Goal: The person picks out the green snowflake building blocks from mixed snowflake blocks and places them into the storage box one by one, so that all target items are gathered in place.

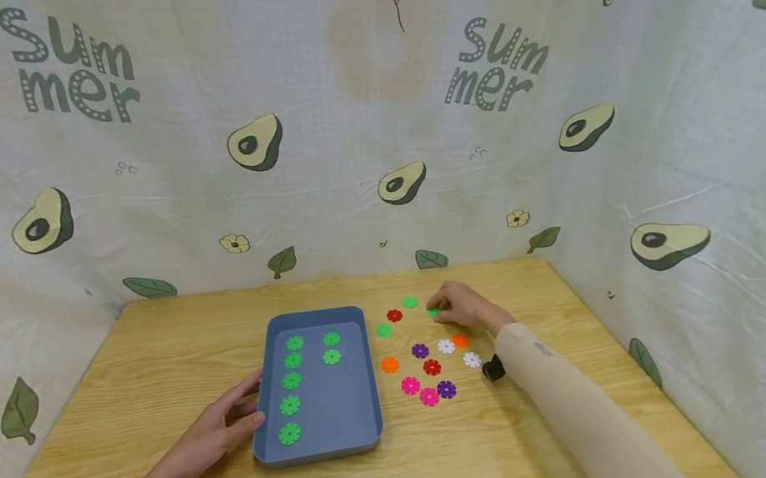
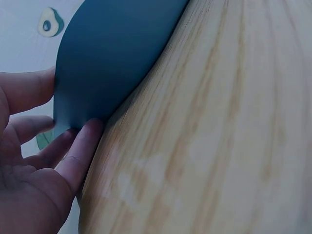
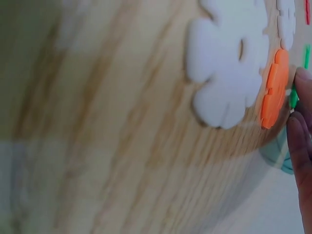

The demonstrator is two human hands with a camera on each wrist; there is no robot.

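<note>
A blue-grey tray (image 1: 335,453) holds several green snowflake discs (image 1: 291,380), in a longer column on the left and two at the upper right. My left hand (image 1: 220,425) rests against the tray's left side; in the left wrist view its fingers (image 2: 80,151) touch the outer wall. Right of the tray, my right hand (image 1: 461,306) pinches a green snowflake disc (image 1: 434,312) between thumb and fingertips, low over the table. In the right wrist view that green disc (image 3: 293,98) shows edge-on, partly hidden by the fingers.
Loose discs lie right of the tray: green (image 1: 384,330), red (image 1: 431,367), orange (image 1: 390,365), purple (image 1: 446,390), pink (image 1: 411,386) and white (image 1: 472,359). The wooden table (image 1: 178,332) meets a printed cloth (image 1: 336,230) at the back and sides.
</note>
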